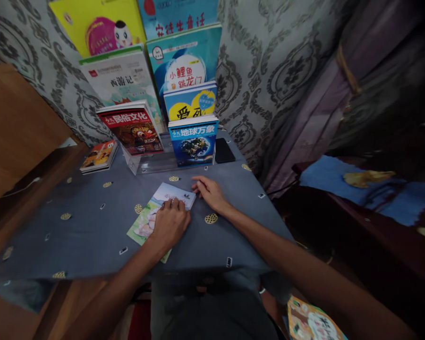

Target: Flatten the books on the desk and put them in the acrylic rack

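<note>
Cloth point(88, 236), grey-blue and printed with speckled yellow ovals, covers the desk point(248, 222). On it, a thin rectangular booklet point(147, 222) with a smooth, pastel cover lies aslant. The left hand point(172, 221) rests palm-down on that cover, fingers bent; whether it grips cannot be told. The right hand point(211, 194), loosely open and empty, lies just beside the booklet's upper right corner. Behind, a clear, angular plastic stand point(157, 164) props up glossy books point(193, 144).

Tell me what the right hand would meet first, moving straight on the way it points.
The right hand would probably meet the clear book stand, near the blue globe-cover book; depth is unclear.
</note>
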A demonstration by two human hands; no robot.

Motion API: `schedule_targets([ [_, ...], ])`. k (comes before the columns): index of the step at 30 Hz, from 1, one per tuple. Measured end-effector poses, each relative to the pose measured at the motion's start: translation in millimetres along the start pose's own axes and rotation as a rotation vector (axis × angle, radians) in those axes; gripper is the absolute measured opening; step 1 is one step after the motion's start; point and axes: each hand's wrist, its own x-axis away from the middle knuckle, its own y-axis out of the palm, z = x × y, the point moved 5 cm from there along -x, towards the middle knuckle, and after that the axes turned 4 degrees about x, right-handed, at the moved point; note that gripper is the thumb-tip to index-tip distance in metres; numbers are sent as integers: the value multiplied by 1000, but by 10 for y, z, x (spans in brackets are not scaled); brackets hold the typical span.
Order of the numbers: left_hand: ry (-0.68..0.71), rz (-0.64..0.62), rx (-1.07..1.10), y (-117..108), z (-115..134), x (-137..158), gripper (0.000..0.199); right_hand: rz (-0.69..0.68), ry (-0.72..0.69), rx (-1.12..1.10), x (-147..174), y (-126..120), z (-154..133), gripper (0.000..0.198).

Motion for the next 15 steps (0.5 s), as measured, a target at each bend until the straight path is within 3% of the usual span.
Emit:
schedule_targets([
  [4, -13, 41, -18, 47, 25, -8, 26, 5, -35, 2, 32, -35, -72, 31],
  [8, 36, 79, -84, 135, 79, 3, 34, 1, -164, 129, 112, -54, -183, 34],
  [15, 57, 219, -136, 183, 20, 9, 43, -2, -415, 339, 119, 57, -97, 37],
])
